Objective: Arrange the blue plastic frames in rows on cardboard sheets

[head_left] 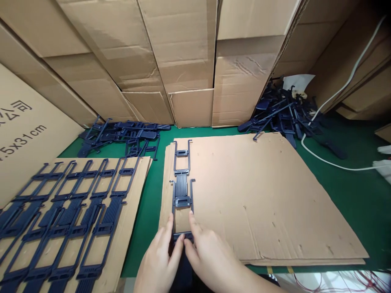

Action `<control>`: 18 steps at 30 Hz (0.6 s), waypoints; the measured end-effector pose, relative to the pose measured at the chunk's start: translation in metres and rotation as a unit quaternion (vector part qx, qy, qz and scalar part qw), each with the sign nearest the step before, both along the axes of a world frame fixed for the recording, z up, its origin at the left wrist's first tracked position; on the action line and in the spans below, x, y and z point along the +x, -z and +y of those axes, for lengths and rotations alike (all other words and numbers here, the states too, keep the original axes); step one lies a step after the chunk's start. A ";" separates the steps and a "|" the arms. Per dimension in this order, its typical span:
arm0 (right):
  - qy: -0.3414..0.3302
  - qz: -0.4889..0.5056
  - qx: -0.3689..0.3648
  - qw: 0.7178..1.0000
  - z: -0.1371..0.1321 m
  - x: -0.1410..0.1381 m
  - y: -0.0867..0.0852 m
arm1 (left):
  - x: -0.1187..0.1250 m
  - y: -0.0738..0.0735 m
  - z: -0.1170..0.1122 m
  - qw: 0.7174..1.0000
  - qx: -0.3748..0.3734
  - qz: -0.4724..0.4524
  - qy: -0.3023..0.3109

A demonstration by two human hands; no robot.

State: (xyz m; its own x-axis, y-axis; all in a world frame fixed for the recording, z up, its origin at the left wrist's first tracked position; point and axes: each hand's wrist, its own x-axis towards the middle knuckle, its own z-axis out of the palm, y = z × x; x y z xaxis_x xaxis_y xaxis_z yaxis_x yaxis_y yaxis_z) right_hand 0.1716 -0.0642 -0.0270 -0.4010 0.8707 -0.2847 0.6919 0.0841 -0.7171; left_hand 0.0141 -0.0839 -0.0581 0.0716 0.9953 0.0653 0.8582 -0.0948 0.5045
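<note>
Item: dark plastic frame, flat on cardboard sheet, reaching away from both grips; left hand and right hand fingertips pinch its near end; best kept square to sheet edge.

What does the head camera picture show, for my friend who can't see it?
Two bare hands, the left hand and right hand, touch the near end of a dark blue plastic frame lying on a cardboard sheet. More frames lie in a row on cardboard to the left.
</note>
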 end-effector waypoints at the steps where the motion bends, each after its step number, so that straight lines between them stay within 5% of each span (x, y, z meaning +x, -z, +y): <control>1: -0.002 0.004 0.003 1.000 0.000 0.000 0.000 | 0.000 0.000 0.000 1.000 0.007 0.002 0.008; 12: 0.018 0.045 -0.015 0.999 0.013 0.002 0.000 | -0.006 -0.010 0.015 0.999 0.009 0.032 0.005; 15: 0.032 0.109 -0.017 0.993 0.014 0.009 0.002 | -0.005 -0.022 0.031 0.995 0.054 0.078 -0.009; 18: 0.052 0.172 0.002 0.984 0.016 0.021 0.004 | 0.005 -0.034 0.057 0.985 0.109 0.126 0.048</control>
State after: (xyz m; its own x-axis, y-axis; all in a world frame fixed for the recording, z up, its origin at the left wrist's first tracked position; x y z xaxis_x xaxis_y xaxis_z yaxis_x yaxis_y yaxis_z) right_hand 0.1927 -0.0486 -0.0312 -0.3823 0.9128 -0.1435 0.4133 0.0300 -0.9101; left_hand 0.0186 -0.0270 -0.0239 0.2062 0.9472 0.2454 0.9351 -0.2646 0.2357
